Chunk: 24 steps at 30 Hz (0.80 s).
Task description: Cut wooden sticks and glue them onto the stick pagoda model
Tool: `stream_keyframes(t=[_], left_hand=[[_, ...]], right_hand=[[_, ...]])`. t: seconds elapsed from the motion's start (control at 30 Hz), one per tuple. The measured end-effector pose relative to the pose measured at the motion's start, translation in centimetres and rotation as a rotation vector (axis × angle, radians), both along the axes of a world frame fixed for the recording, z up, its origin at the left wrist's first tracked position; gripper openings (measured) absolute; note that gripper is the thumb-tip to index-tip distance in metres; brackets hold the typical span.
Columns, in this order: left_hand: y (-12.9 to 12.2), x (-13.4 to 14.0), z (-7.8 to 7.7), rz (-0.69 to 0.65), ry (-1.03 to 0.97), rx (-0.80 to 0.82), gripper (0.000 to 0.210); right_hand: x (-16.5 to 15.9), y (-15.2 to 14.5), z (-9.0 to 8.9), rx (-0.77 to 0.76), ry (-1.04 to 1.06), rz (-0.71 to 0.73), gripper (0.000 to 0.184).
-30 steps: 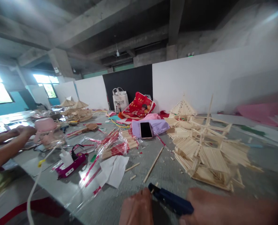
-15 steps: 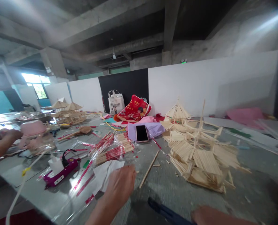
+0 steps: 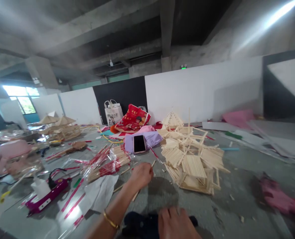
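My left hand (image 3: 141, 174), with a gold bangle on its wrist, is closed above the table. A thin wooden stick (image 3: 135, 196) shows below it; I cannot make out what its fingers hold. Near the bottom edge, my right hand (image 3: 176, 223) lies over a dark blue tool (image 3: 141, 224), fingers bent across it; its exact kind is blurred. Ahead and to the right stands a building model of wooden sticks (image 3: 193, 166) with slatted roofs and a pointed top. Left of my left arm lies crumpled white paper (image 3: 101, 192).
Bundles of red-tipped sticks (image 3: 107, 166) in plastic lie left of centre. A phone (image 3: 139, 144) rests on purple cloth. A purple power strip (image 3: 47, 196) is at left, a pink object (image 3: 278, 196) at right. Behind are a red bag (image 3: 133, 119) and more stick models (image 3: 60, 127).
My view has turned right. My left hand has moved forward over the stick. My right hand has come inward with the dark blue tool, now lower in view.
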<state>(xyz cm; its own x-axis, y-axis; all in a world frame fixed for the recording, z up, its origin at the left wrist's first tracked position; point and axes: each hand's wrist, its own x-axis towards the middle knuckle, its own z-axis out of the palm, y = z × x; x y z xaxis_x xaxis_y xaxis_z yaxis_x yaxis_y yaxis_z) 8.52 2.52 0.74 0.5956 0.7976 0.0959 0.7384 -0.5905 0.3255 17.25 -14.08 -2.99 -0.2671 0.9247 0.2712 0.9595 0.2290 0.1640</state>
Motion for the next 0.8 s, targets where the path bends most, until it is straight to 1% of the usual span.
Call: stream_keyframes(t=[0.07, 0.13, 0.2, 0.27, 0.33, 0.37, 0.43, 0.5, 0.57, 0.63, 0.7, 0.8], left_hand=[[-0.1, -0.4, 0.4, 0.016, -0.058, -0.042, 0.015], [-0.4, -0.6, 0.6, 0.03, -0.116, -0.107, 0.012], [-0.7, -0.8, 0.7, 0.047, -0.181, -0.178, 0.012], [-1.2, -1.0, 0.7, 0.057, -0.258, -0.256, 0.014], [-1.8, -1.3, 0.9, 0.044, -0.343, -0.36, 0.017], [-2.1, -1.5, 1.1, 0.031, -0.388, -0.42, 0.019], [-2.9, -1.7, 1.6, 0.001, -0.476, -0.547, 0.019], [-3.9, -1.5, 2.0, -0.024, -0.555, -0.672, 0.018], [-5.1, -1.0, 2.0, -0.034, -0.626, -0.785, 0.018], [-6.2, -0.4, 1.7, -0.017, -0.706, -0.856, 0.02], [-7.1, 0.0, 1.2, 0.018, -0.785, -0.888, 0.022], [-7.9, -0.2, 0.7, 0.066, -0.88, -0.901, 0.025]], right_hand=[[-0.4, 0.6, 0.1, -0.038, -0.003, -0.004, 0.015], [-0.7, 1.2, -0.1, -0.061, -0.005, 0.005, 0.018], [-0.8, 1.7, -0.3, -0.066, -0.007, 0.035, 0.026], [-0.5, 1.8, 0.0, -0.06, 0.03, 0.088, 0.032], [0.1, 1.6, 1.1, -0.06, 0.112, 0.126, 0.03], [0.6, 1.6, 1.8, -0.048, 0.174, 0.111, 0.03], [1.7, 1.6, 3.2, -0.01, 0.282, 0.032, 0.035], [2.9, 2.0, 4.1, 0.027, 0.333, -0.023, 0.04], [3.9, 2.8, 4.3, 0.012, 0.337, -0.022, 0.035], [4.4, 3.5, 3.9, -0.008, 0.352, -0.015, 0.027], [4.6, 3.9, 3.7, -0.016, 0.379, -0.012, 0.022], [4.8, 3.4, 4.2, -0.033, 0.413, 0.002, 0.018]])
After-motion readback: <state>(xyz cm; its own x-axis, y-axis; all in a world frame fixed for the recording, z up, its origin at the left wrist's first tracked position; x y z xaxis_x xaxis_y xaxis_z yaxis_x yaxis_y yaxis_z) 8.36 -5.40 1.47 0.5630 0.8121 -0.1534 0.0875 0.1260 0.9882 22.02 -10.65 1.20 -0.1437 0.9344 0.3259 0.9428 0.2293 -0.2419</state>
